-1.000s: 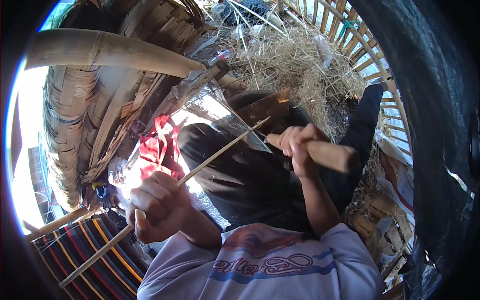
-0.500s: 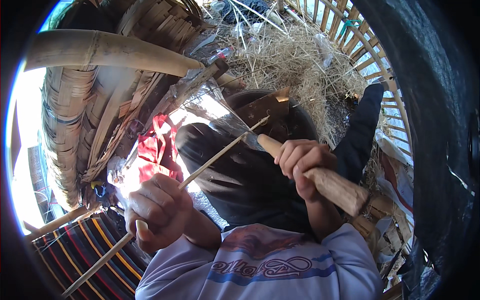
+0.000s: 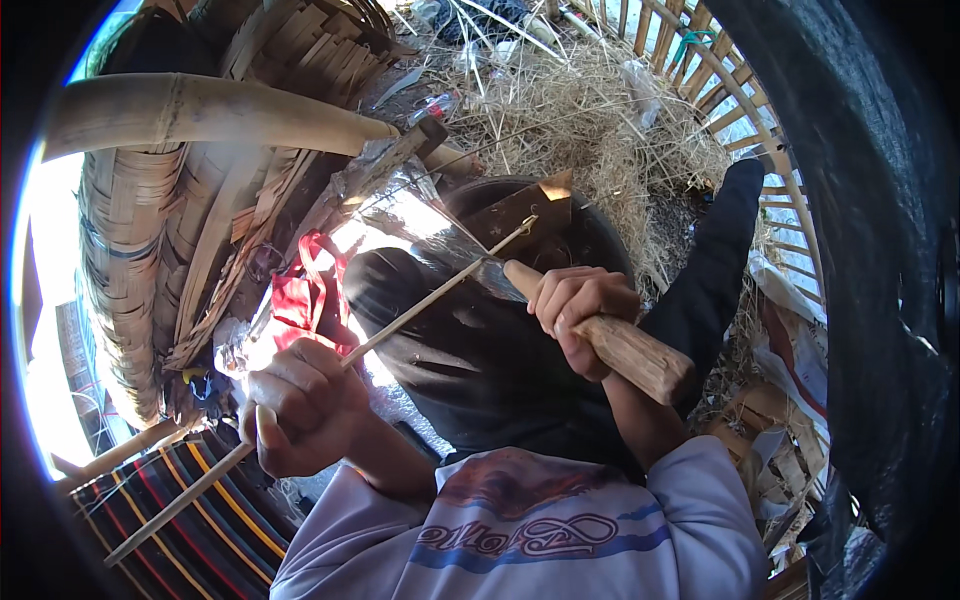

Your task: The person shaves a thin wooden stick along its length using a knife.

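My left hand (image 3: pixel 303 407) is closed in a fist round a long thin bamboo stick (image 3: pixel 405 316). The stick slants from the lower left up over my dark-trousered knee to a slightly frayed tip. My right hand (image 3: pixel 583 314) grips the thick wooden handle of a knife (image 3: pixel 638 358), whose butt points to the lower right. From the handle's far end a thin grey blade (image 3: pixel 493 268) reaches the stick near its upper end and seems to touch it. Against the dark cloth and glare, the rest of the blade is hard to make out.
A thick bamboo pole (image 3: pixel 230 112) and woven bamboo baskets (image 3: pixel 130 270) stand at left. Beyond my knee sits a dark round tub (image 3: pixel 600 225). Dry straw shavings (image 3: pixel 580 130) cover the ground ahead. A red cloth (image 3: pixel 305 290) and a striped mat (image 3: pixel 185 510) lie at left.
My right hand with the knife has moved left and slightly up, the blade sliding nearer the stick's upper part. The left hand and stick have shifted slightly left and up.
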`<move>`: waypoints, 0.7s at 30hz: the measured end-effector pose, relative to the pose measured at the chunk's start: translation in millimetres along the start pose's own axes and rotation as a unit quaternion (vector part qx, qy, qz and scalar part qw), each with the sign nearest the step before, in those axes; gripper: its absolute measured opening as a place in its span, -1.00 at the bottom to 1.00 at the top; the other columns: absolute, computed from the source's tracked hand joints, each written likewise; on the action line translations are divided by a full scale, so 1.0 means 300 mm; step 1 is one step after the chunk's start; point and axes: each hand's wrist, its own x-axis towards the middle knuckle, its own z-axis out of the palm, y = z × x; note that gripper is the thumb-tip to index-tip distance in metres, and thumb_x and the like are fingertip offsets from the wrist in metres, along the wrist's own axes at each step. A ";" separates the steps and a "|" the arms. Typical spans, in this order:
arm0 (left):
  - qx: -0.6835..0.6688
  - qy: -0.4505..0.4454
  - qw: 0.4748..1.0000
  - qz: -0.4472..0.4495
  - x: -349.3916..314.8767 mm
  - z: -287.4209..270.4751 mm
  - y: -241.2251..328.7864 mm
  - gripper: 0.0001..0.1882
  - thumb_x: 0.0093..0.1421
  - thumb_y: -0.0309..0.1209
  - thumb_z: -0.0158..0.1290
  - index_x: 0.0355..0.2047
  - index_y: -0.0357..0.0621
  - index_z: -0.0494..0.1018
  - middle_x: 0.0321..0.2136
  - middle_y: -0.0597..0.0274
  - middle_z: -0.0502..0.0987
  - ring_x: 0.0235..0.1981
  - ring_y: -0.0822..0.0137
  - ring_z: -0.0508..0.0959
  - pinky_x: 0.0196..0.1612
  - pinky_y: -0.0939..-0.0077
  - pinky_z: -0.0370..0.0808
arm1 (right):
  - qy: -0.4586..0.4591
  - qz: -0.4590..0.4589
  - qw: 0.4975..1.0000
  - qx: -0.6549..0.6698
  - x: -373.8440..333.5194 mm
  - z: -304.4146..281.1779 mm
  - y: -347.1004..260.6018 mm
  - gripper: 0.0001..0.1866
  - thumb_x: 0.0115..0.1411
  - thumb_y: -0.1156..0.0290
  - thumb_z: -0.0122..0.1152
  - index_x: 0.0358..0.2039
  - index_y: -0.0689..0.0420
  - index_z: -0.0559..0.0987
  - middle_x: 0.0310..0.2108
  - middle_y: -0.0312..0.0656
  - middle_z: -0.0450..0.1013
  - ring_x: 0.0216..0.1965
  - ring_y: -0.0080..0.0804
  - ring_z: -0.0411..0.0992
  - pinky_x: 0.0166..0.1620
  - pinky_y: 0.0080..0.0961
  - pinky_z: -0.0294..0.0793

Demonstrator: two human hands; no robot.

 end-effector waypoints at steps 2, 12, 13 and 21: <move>-0.012 -0.019 1.000 -0.011 0.010 0.032 -0.010 -0.50 0.17 -0.34 -0.22 -0.88 0.13 -0.11 -0.92 0.50 -0.13 -0.89 0.60 -0.10 -0.68 0.58 -0.03 | 0.054 0.073 0.995 -0.045 -0.094 -0.076 0.126 -0.81 -0.12 0.59 0.13 -0.65 0.17 0.27 -0.72 -0.25 0.30 -0.68 -0.49 0.36 -0.56 -0.56 0.38; -0.009 -0.032 0.999 -0.026 -0.002 0.000 -0.011 -0.52 0.16 -0.31 -0.19 -0.84 0.12 -0.09 -0.89 0.47 -0.10 -0.82 0.55 0.00 -0.65 0.57 -0.01 | 0.055 0.043 0.996 -0.051 -0.049 -0.074 0.101 -0.74 0.12 0.41 0.12 -0.62 0.12 0.27 -0.74 -0.26 0.32 -0.72 -0.52 0.29 -0.53 -0.50 0.40; -0.010 -0.038 0.999 -0.032 0.008 0.020 -0.015 -0.53 0.17 -0.31 -0.18 -0.83 0.11 -0.10 -0.89 0.47 -0.10 -0.82 0.56 0.01 -0.65 0.58 -0.02 | 0.034 0.094 0.980 -0.170 -0.098 -0.118 0.156 -0.73 0.09 0.42 0.14 -0.64 0.13 0.26 -0.74 -0.27 0.31 -0.72 -0.51 0.30 -0.53 -0.51 0.40; -0.043 -0.049 0.998 0.014 0.065 0.059 -0.057 -0.58 0.15 -0.47 -0.17 -0.76 0.07 -0.09 -0.93 0.53 -0.05 -0.91 0.68 -0.16 -0.83 0.68 -0.22 | 0.129 0.208 0.968 -0.055 -0.234 -0.215 0.230 -0.78 -0.01 0.48 0.18 -0.62 0.16 0.29 -0.70 -0.27 0.34 -0.60 -0.56 0.40 -0.46 -0.54 0.42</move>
